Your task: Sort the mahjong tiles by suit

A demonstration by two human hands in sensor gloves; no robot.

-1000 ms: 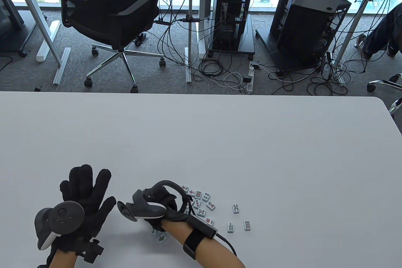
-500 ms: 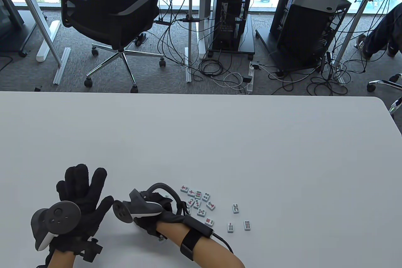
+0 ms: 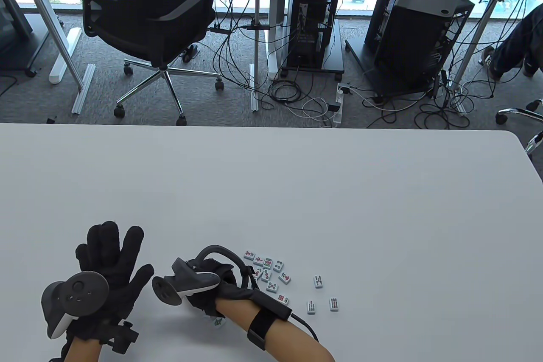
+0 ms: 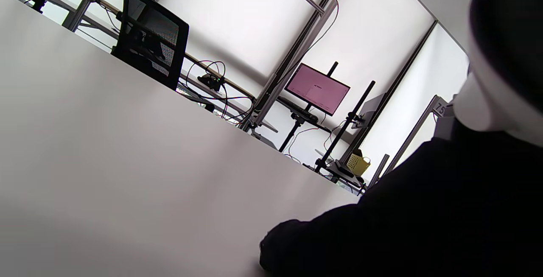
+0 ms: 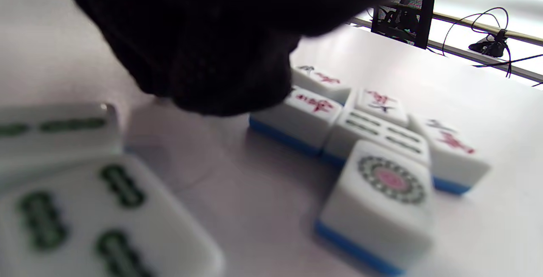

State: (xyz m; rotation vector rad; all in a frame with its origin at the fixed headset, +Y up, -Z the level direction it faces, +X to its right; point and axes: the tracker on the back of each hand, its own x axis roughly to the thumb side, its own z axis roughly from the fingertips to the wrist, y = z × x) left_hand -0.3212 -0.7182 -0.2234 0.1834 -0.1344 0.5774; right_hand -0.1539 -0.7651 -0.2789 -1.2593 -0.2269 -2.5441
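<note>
We note the left hand (image 3: 112, 264) lying flat with fingers spread on the table (image 3: 297, 192), near its front edge and holding nothing. The right hand (image 3: 212, 290) sits just beside it, over the left end of the mahjong tiles (image 3: 271, 273) clustered near the front edge; its fingers are hidden, so we cannot tell its grip. Three bamboo tiles (image 3: 322, 298) lie apart, right of the cluster.
</note>
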